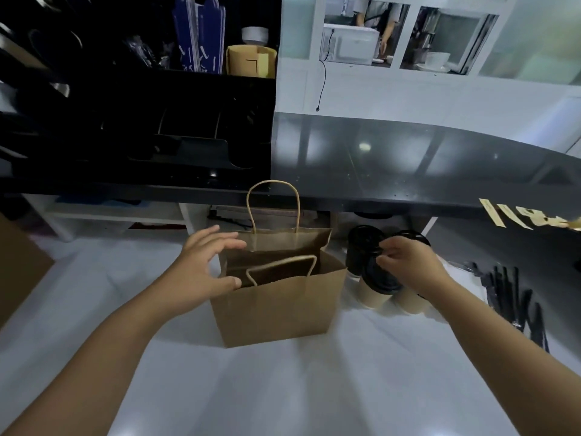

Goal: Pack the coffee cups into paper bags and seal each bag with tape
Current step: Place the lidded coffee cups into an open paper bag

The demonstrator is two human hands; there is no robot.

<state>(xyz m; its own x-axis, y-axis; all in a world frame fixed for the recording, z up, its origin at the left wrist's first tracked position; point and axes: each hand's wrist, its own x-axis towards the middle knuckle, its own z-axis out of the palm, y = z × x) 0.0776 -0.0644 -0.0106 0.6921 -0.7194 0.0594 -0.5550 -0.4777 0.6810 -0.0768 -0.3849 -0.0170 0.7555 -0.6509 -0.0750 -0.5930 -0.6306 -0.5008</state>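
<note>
A brown paper bag (276, 305) stands upright and open in the middle of the frame on the white tabletop (283, 388), its two twisted handles raised. My left hand (204, 262) is at the bag's left edge, fingers spread and relaxed; the thumb lies against the near rim and the fingers reach toward the far rim, gripping nothing.

Just right of the bag stands a cluster of coffee cups (374, 295) with kraft sleeves and black lids, close together near the bag's right wall. My right hand (408, 265) is over them, fingers curled down onto a black lid (382, 281); whether it truly grips the lid or only touches it I cannot tell.

At the right edge of the frame a bundle of black stirrers or straws (515, 297) lies on the tabletop. Above that, strips of tan tape (509, 215) hang off the edge of the dark counter (408, 158).
</note>
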